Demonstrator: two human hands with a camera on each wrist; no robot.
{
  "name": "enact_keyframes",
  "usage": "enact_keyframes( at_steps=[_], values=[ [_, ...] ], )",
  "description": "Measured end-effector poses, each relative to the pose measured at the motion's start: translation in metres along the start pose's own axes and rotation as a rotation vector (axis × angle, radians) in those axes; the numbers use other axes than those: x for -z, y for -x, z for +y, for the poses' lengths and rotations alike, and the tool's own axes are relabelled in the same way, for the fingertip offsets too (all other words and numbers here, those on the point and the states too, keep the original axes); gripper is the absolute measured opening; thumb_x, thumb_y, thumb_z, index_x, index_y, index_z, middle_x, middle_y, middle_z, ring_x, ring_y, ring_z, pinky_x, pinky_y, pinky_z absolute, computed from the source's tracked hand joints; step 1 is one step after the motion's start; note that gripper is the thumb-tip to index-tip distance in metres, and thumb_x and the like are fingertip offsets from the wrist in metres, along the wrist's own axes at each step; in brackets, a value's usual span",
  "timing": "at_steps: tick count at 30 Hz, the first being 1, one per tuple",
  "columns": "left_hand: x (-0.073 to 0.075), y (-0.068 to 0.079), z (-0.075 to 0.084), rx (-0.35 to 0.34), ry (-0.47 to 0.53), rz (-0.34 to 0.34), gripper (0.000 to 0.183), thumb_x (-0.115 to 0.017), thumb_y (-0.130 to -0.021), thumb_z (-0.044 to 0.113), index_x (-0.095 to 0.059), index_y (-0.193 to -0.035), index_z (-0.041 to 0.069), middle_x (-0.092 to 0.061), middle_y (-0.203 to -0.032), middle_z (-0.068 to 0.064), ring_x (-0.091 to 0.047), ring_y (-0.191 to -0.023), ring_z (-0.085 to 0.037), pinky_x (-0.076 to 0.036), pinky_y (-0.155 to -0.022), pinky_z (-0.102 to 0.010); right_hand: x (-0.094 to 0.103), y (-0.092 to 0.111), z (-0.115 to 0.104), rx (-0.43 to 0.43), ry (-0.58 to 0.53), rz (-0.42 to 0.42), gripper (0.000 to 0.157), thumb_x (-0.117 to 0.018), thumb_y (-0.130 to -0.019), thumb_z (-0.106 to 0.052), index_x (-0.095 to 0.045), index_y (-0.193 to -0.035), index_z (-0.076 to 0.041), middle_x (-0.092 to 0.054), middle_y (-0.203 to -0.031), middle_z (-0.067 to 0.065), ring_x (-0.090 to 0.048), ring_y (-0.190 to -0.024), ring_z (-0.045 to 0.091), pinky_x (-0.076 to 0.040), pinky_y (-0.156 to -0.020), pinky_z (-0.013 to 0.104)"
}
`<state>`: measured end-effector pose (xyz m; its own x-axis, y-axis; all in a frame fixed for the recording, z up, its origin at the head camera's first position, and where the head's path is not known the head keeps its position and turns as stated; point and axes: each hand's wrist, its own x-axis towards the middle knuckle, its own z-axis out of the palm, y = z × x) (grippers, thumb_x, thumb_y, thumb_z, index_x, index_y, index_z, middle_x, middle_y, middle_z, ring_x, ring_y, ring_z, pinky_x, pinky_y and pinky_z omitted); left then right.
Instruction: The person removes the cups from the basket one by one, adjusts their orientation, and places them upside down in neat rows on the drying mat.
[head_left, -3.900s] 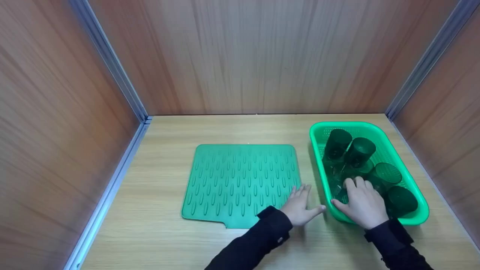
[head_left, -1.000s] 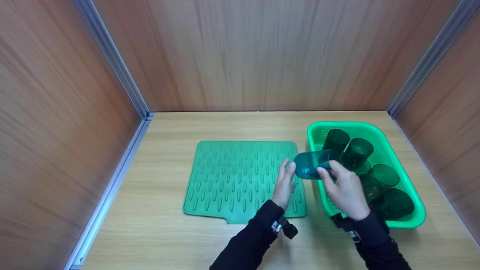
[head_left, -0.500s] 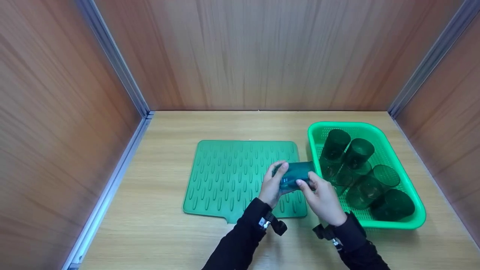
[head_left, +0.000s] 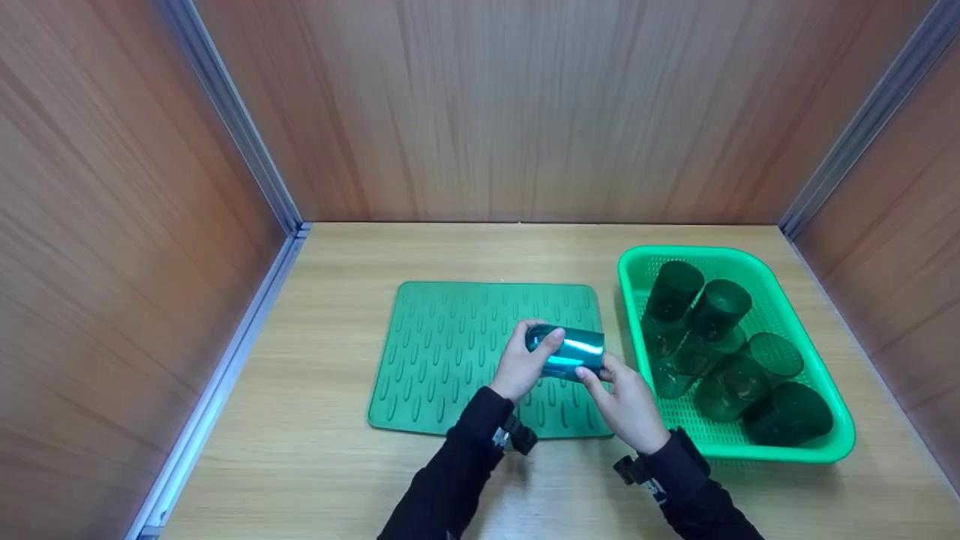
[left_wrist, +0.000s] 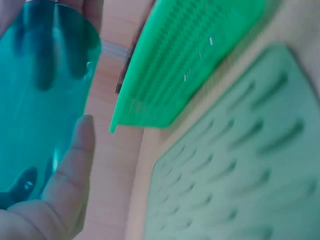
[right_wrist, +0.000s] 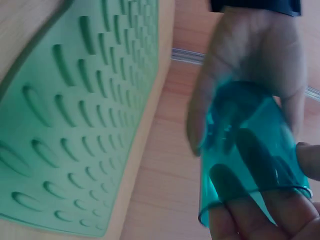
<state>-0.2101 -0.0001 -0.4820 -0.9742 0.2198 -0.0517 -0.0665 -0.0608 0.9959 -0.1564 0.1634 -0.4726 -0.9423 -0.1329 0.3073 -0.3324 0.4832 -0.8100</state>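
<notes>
A see-through teal tumbler (head_left: 576, 349) lies sideways in the air over the green ribbed mat (head_left: 435, 352), held between both hands. My left hand (head_left: 520, 369) grips it around its base end, thumb on the near side. At the rim end, my right hand (head_left: 631, 405) pinches the wall, thumb outside. In the right wrist view, right-hand fingers show through the wall of the tumbler (right_wrist: 230, 155), inside its mouth, and the left hand (right_wrist: 250, 55) wraps the far end. Fingers also show through the tumbler (left_wrist: 35, 120) in the left wrist view.
A bright green basket (head_left: 812, 345) stands to the right of the mat. Several dark-looking tumblers (head_left: 720, 307) stand or lean inside it. Wood-grain panels (head_left: 517, 112) enclose the table (head_left: 300, 375) at the back and both sides.
The right hand has lifted a tumbler out of the basket and carried it left over the mat. The left hand, open one second ago, now grips its base end.
</notes>
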Motion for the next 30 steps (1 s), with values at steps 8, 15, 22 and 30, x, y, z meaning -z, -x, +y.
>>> enact_keyframes(
  at_steps=[8, 15, 22, 30],
  values=[
    [0.015, 0.006, 0.036, -0.053, -0.318, -0.071, 0.055, -0.055, -0.085, 0.042, -0.035, -0.124, 0.009, -0.043, -0.116, -0.011, -0.047, -0.097, -0.021, -0.043, -0.08, -0.033, -0.008, 0.002, 0.011, -0.035, 0.117, -0.057, 0.015, -0.054, -0.089, -0.028, -0.055, -0.089, -0.013, -0.062, -0.078, -0.002, -0.058, -0.066, 0.01, -0.046, -0.057, 0.028],
    [0.038, -0.014, 0.051, -0.136, -0.668, -0.015, 0.068, -0.055, -0.08, 0.051, -0.033, -0.128, 0.007, -0.039, -0.119, -0.007, -0.043, -0.1, -0.016, -0.042, -0.082, -0.03, -0.01, 0.007, 0.023, 0.054, 0.224, -0.056, 0.033, -0.05, -0.09, -0.032, -0.055, -0.115, -0.012, -0.057, -0.115, 0.002, -0.054, -0.1, 0.015, -0.041, -0.086, 0.038],
    [0.068, -0.025, 0.081, -0.217, -0.968, 0.071, 0.066, -0.052, -0.083, 0.049, -0.034, -0.127, 0.004, -0.04, -0.118, -0.011, -0.039, -0.106, -0.022, -0.037, -0.088, -0.032, -0.016, 0.02, 0.036, 0.098, 0.307, -0.11, 0.044, -0.051, -0.089, -0.035, -0.048, -0.126, -0.01, -0.037, -0.136, 0.013, -0.031, -0.125, 0.029, -0.03, -0.095, 0.049],
    [0.1, -0.038, 0.091, -0.2, -1.14, 0.163, 0.07, -0.05, -0.083, 0.052, -0.032, -0.128, 0.002, -0.038, -0.12, -0.014, -0.038, -0.104, -0.028, -0.033, -0.089, -0.035, -0.02, 0.034, 0.052, -0.055, 0.475, -0.361, 0.062, -0.051, -0.087, -0.043, -0.031, -0.139, -0.015, -0.011, -0.146, 0.013, -0.007, -0.129, 0.042, -0.023, -0.093, 0.059]
  ],
)
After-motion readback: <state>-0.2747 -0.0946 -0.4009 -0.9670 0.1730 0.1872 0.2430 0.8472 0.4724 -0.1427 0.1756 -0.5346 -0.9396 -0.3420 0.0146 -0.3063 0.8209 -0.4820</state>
